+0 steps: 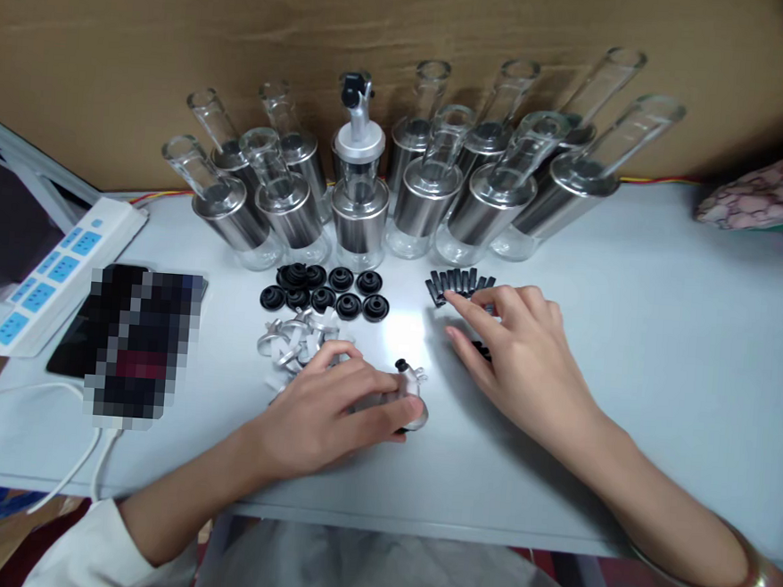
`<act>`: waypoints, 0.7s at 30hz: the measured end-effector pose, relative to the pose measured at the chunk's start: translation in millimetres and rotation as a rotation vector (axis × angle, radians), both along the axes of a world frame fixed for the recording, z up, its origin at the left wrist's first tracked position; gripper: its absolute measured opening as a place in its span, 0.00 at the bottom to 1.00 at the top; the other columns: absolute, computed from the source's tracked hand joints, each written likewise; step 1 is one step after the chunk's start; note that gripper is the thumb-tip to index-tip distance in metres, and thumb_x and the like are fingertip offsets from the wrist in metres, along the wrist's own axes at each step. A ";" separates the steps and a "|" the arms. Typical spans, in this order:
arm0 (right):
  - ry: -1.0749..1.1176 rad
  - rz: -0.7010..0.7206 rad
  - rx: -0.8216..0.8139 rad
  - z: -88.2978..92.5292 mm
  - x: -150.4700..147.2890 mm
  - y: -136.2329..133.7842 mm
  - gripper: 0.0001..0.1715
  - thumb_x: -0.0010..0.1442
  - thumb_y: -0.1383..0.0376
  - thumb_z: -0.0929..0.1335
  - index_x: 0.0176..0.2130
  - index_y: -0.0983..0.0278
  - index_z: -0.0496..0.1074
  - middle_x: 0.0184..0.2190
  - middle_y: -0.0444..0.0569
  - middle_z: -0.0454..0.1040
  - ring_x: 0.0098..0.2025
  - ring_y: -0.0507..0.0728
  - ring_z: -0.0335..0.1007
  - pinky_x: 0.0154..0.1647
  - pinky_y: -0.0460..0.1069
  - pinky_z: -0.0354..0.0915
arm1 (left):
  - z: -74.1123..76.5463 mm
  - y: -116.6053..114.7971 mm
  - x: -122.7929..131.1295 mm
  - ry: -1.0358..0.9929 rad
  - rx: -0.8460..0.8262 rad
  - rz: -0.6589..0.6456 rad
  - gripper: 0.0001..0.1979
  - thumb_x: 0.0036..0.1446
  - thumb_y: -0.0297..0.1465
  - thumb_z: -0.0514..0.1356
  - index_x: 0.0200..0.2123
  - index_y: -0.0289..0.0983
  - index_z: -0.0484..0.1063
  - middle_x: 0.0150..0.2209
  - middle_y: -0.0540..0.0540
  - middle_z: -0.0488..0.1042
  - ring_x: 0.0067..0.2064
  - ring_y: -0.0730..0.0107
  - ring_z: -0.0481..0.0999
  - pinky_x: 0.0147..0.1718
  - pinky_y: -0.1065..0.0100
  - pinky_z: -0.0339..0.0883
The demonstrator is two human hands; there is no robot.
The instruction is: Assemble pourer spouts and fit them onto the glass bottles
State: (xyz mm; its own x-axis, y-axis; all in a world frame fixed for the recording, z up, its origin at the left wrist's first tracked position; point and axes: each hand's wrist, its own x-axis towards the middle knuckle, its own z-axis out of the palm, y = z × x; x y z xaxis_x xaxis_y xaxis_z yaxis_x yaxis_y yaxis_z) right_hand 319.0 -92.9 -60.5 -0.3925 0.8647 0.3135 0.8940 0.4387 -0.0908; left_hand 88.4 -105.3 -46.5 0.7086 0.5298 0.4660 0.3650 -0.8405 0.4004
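Note:
My left hand (336, 406) is closed round a silver pourer cap (409, 386) with a small black tip on its spout. Beside that hand lies a pile of silver pourer caps (295, 331), partly hidden by my fingers. My right hand (515, 347) reaches over a row of small black levers (456, 282), its index fingertip at the left end of the row. The thumb is apart from the index finger, with nothing visible between them. Several black ribbed stoppers (349, 306) lie in rows behind the silver pile.
Glass bottles with steel sleeves (429, 193) stand along the back; one bottle (358, 215) wears a silver pourer cap. At left are a white power strip (64, 271), a phone (93, 335) and white cables (99, 461). A patterned cloth item (767, 190) sits at the right.

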 end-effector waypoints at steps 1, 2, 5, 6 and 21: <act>-0.019 -0.006 -0.017 -0.7 0.6 0.7 0.19 0.64 0.64 0.61 0.50 0.70 0.71 0.38 0.59 0.69 0.39 0.64 0.60 0.35 0.55 0.56 | 0.6 -0.2 0.8 0.002 -0.004 0.013 0.05 0.65 0.29 0.53 0.43 0.39 0.66 0.34 0.53 0.76 0.31 0.77 0.71 0.44 0.66 0.57; -0.028 -0.008 -0.035 -1.1 1.0 1.1 0.19 0.64 0.64 0.60 0.50 0.70 0.71 0.38 0.59 0.69 0.39 0.64 0.60 0.35 0.55 0.56 | 1.0 -0.4 1.5 -0.003 -0.010 0.022 0.05 0.65 0.30 0.53 0.42 0.39 0.67 0.33 0.54 0.76 0.31 0.77 0.71 0.44 0.66 0.57; -0.011 0.002 -0.065 -1.8 2.2 2.3 0.18 0.64 0.63 0.60 0.47 0.68 0.73 0.38 0.59 0.69 0.39 0.64 0.60 0.35 0.55 0.56 | 0.6 -1.2 2.2 -0.020 -0.036 0.038 0.05 0.65 0.31 0.53 0.42 0.39 0.67 0.32 0.54 0.76 0.31 0.77 0.70 0.44 0.67 0.58; -0.002 0.004 -0.074 -2.2 2.5 2.6 0.18 0.64 0.64 0.60 0.46 0.68 0.73 0.38 0.58 0.68 0.39 0.64 0.60 0.35 0.55 0.57 | 0.1 -1.5 2.0 -0.023 -0.033 0.035 0.05 0.65 0.31 0.53 0.42 0.39 0.67 0.33 0.54 0.76 0.31 0.77 0.71 0.44 0.67 0.58; 0.050 0.016 -0.127 -6.8 2.3 3.7 0.14 0.63 0.64 0.62 0.44 0.66 0.73 0.37 0.56 0.68 0.39 0.62 0.60 0.36 0.54 0.57 | 1.2 -1.5 -0.5 0.018 -0.013 0.012 0.05 0.65 0.31 0.53 0.44 0.41 0.65 0.36 0.53 0.76 0.32 0.76 0.73 0.45 0.65 0.59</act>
State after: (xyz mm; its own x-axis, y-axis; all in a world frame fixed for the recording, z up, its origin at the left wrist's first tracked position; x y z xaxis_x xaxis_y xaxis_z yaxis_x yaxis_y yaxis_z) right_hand 321.3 -89.2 -67.2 -0.3933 0.8923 0.2216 0.8798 0.4352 -0.1910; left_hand 87.9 -106.8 -45.3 0.7104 0.5438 0.4469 0.3818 -0.8311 0.4043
